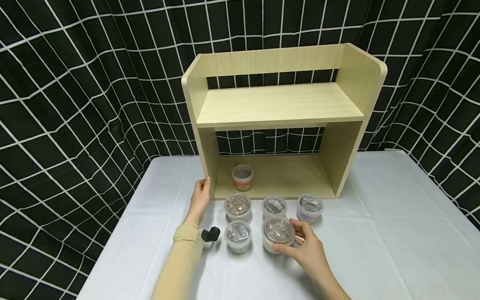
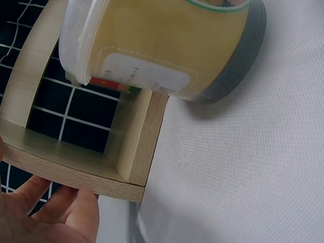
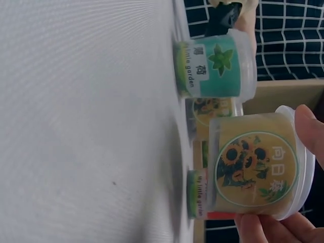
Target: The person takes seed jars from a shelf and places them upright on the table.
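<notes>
In the head view my right hand grips a round plastic tub with a clear lid, thumb at the near side and fingers at the far side. The right wrist view shows this tub with a sunflower label, raised off the cloth. My left hand holds the front edge of the left side panel of a wooden shelf. Beside that hand stands another lidded tub, yellowish in the left wrist view. A mint-green tub stands nearer me.
One tub with an orange label stands inside the lower compartment, towards its left. In front of the shelf are a further tub and a purple-tinted one. White cloth covers the table; black gridded curtains surround it.
</notes>
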Available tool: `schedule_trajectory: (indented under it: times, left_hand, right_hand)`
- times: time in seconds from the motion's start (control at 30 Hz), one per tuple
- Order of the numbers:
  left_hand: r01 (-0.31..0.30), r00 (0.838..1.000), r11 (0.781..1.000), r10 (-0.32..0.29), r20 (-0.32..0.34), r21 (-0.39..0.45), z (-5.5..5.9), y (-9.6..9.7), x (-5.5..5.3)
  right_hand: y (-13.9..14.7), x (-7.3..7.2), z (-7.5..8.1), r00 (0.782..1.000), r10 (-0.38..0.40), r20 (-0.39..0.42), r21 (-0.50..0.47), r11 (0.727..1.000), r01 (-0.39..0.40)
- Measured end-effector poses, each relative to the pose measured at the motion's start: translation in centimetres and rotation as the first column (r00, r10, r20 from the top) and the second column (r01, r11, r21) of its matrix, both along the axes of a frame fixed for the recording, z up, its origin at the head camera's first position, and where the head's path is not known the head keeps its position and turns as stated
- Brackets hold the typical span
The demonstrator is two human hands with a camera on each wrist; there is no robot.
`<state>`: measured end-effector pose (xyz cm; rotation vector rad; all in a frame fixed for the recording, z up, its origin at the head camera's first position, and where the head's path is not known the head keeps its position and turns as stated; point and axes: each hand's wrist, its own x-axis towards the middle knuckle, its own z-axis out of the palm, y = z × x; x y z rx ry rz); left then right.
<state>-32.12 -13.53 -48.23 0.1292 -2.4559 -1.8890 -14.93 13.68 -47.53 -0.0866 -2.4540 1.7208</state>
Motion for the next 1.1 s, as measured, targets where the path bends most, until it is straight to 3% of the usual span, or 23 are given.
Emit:
schedule_trajectory:
  times: [0.47,0.73,1.1]
  left_hand:
    - [-0.002,1.0,1.0,0.002,-0.008,0.011,-0.2,0.0,-0.2]
    - [-0.022,0.998,1.0,0.022,-0.054,-0.01,-0.3,0.1,-0.1]
    - [-0.008,1.0,1.0,0.008,-0.016,0.017,-0.3,0.0,-0.1]
  right_hand:
    - [0.0,0.0,-0.9,1.0,-0.015,0.026,0.041,0.999,0.014]
    - [0.1,-0.1,-0.9,0.999,-0.017,0.032,0.055,0.998,0.015]
    - [0.1,-0.1,-1.3,0.999,-0.013,0.034,0.064,0.998,0.011]
